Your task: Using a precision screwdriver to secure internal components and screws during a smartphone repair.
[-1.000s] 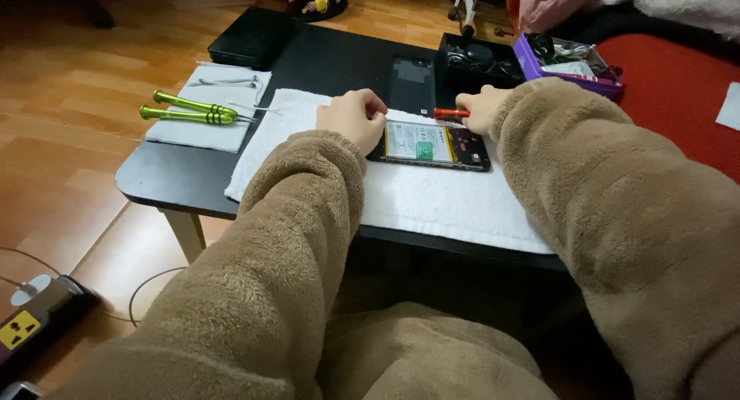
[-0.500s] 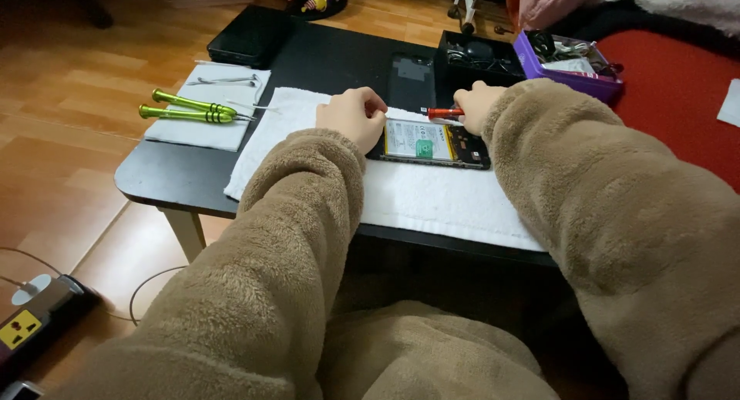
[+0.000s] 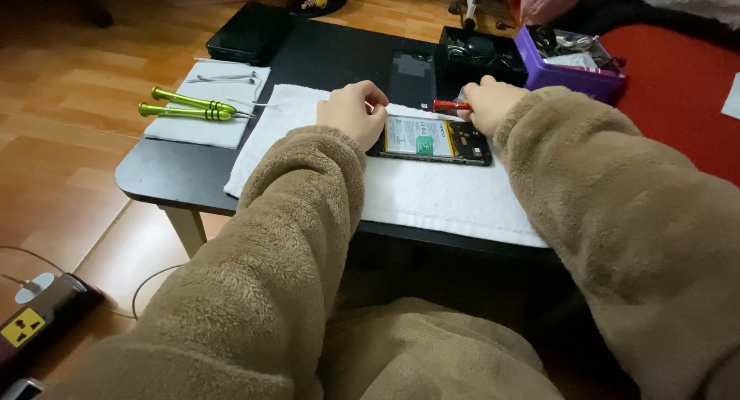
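Phone (image 3: 432, 140) lies open-backed on towel (image 3: 432, 196): light, stiff, fragile, so we'd hold its edges. Left hand (image 3: 352, 113) pins its end; right hand (image 3: 487, 103) closed on screwdriver (image 3: 449, 105).

Left of the left hand, two green-handled screwdrivers (image 3: 189, 107) lie on a small white cloth (image 3: 206, 115) with metal tweezers (image 3: 225, 78) beyond them. Beyond both hands lies a dark phone back cover (image 3: 411, 78); past the right hand stand a black box (image 3: 482, 55) and a purple box (image 3: 574, 65). A black case (image 3: 250, 32) lies far left.
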